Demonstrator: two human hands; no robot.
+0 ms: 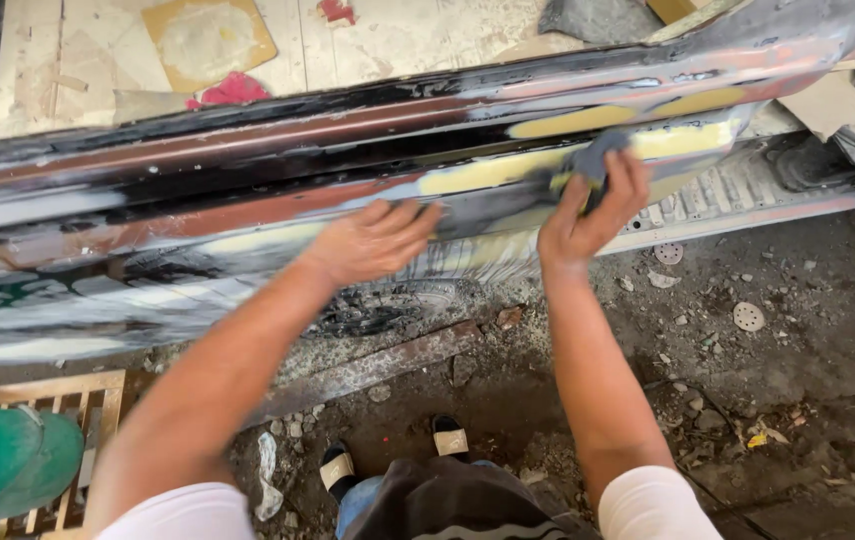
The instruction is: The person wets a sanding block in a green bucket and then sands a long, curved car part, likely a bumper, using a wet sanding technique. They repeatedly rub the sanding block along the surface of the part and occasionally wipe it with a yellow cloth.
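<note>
The left hand (373, 240) is laid flat on the long car body panel (248, 200). Its fingers (418, 215) are stretched out straight and kept close together. Nothing is held in it; only the panel is touched, on a grey and brown patch.

The right hand (588, 210) is curled around a small dark grey sanding pad (593, 160). The pad is pinched between the thumb and the bent fingers (633, 185), and it is pressed against a pale yellow patch of filler (568, 122) on the panel. Only the top of the pad can be seen; the rest is hidden behind the fingers.

The panel is stretched from the left edge to the top right corner, where it is cut off. Its left part is blurred, so the streaks of black, white and green there are hard to make out.

Below the panel, dirty ground (798, 350) with small stones and round white discs (748, 316) is seen. Two sandals (393, 450) are seen near the bottom, and the knees are partly cut off. A green bucket (3, 470) is cut off at the bottom left, beside a wooden frame (58, 390).
</note>
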